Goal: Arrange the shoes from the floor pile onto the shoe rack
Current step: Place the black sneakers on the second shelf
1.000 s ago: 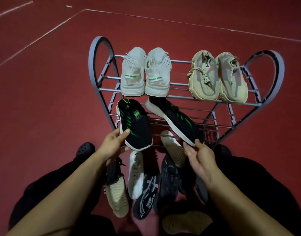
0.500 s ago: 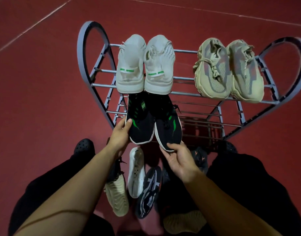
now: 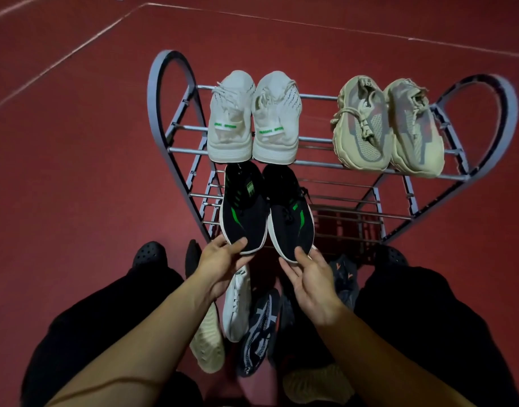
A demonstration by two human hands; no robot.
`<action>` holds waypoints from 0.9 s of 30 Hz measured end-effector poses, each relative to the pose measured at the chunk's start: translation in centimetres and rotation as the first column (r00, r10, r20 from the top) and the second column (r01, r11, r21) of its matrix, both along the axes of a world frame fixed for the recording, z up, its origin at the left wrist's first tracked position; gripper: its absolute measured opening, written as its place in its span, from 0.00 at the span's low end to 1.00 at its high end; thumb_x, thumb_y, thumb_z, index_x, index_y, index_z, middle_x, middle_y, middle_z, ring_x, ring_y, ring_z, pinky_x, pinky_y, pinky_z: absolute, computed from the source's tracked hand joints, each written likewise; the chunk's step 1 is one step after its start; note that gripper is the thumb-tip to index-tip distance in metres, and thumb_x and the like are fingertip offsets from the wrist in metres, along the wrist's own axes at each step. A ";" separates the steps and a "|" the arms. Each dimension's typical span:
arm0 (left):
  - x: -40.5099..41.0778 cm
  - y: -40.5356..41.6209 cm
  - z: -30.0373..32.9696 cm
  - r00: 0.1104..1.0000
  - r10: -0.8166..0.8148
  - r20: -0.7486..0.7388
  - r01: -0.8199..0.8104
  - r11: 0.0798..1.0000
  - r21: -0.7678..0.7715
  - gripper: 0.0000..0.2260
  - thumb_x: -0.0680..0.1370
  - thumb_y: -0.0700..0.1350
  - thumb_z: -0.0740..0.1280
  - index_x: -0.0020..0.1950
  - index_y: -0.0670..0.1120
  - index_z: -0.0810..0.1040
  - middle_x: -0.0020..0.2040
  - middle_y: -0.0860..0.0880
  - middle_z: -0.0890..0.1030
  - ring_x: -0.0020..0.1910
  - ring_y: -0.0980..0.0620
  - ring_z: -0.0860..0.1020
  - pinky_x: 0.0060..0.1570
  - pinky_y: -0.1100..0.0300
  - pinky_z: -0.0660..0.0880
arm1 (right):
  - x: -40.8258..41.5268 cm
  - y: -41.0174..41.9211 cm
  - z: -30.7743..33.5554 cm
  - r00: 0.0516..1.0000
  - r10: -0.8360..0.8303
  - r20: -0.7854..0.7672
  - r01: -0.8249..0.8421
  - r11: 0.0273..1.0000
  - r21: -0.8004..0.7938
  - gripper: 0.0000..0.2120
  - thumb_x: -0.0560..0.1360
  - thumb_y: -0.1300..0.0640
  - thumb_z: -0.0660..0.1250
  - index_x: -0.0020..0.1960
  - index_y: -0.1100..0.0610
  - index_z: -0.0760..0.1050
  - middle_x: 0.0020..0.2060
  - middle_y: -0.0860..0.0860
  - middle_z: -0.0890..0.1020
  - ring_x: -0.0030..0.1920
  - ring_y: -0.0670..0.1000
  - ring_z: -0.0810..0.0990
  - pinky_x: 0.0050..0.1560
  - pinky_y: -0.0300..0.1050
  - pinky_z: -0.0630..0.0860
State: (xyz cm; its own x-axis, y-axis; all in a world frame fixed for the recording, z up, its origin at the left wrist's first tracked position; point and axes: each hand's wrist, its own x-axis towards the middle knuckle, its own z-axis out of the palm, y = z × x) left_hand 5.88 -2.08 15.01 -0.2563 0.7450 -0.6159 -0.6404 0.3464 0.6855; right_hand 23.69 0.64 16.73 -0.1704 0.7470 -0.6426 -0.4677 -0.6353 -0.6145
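**Black pair going onto the second shelf: heels overhang the front rail**

Risks, left to right
- Left black shoe: its heel sticks out past the front rail of the shoe rack toward the person. If let go before the sole is seated across the rails, I judge it could tip back and drop onto the floor pile below
- Right black shoe: same overhang, and it sits a little skewed, toe angled in toward its mate. A push on one heel corner could swing it further and knock the left one
- Shelves are thin bars with open gaps, so a sole set between bars may sag or slide. Both toes run in under the white pair on the top shelf; a hard push may bump that shelf from below
- Beige pair, top right, sits well apart and looks out of harm's way

Hands
- Left hand: partly open, palm up under the heel of the left black shoe, thumb lying over the heel's top edge. A light pinch, grasping that shoe
- Right hand: same posture under the right black shoe's heel, thumb tip on the heel fabric, fingers beneath. Loose hold, not a fist

Where things stand
- Two pairs are on the top shelf, the black pair at the left of the shelf below, and several shoes lie on the red floor between the person's knees
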 end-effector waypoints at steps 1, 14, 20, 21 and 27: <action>0.1 -0.2 -0.2 1.000 0.007 -0.007 -0.007 1.000 0.005 0.14 0.79 0.31 0.66 0.65 0.36 0.77 0.58 0.38 0.84 0.54 0.42 0.85 0.50 0.53 0.84 | -0.1 -0.1 0.0 1.000 -0.008 0.002 0.008 1.000 0.008 0.10 0.82 0.62 0.60 0.60 0.55 0.77 0.48 0.49 0.87 0.46 0.47 0.86 0.70 0.56 0.68; -2.2 2.7 0.8 0.996 0.004 -0.093 0.004 0.997 0.082 0.14 0.80 0.32 0.65 0.65 0.42 0.77 0.55 0.44 0.86 0.49 0.48 0.86 0.62 0.48 0.77 | -2.8 0.7 -0.7 0.990 -0.138 -0.028 0.139 0.989 0.047 0.14 0.81 0.66 0.61 0.66 0.63 0.74 0.58 0.58 0.82 0.57 0.56 0.83 0.57 0.51 0.80; -3.7 4.8 1.4 0.991 -0.001 -0.137 0.012 0.997 0.079 0.13 0.81 0.32 0.64 0.59 0.47 0.80 0.50 0.49 0.87 0.44 0.52 0.86 0.53 0.55 0.80 | -2.8 1.9 -0.3 0.991 -0.135 -0.027 0.137 0.985 0.100 0.13 0.81 0.65 0.61 0.64 0.61 0.75 0.58 0.57 0.83 0.57 0.55 0.83 0.59 0.51 0.79; -4.0 5.0 1.4 0.991 -0.006 -0.133 0.015 0.998 0.069 0.13 0.81 0.32 0.64 0.59 0.47 0.80 0.50 0.48 0.87 0.44 0.52 0.86 0.55 0.55 0.80 | -2.8 2.5 -0.4 0.992 -0.125 -0.031 0.128 0.986 0.106 0.13 0.81 0.65 0.61 0.65 0.62 0.75 0.58 0.57 0.83 0.57 0.55 0.83 0.60 0.52 0.78; -3.8 5.5 0.8 0.992 -0.045 -0.114 0.050 0.998 0.037 0.11 0.80 0.32 0.65 0.58 0.45 0.79 0.52 0.46 0.87 0.47 0.50 0.86 0.52 0.55 0.82 | -3.5 5.9 -1.0 0.993 -0.101 -0.067 0.107 0.989 0.099 0.14 0.80 0.66 0.62 0.65 0.63 0.75 0.55 0.57 0.84 0.56 0.55 0.84 0.60 0.52 0.79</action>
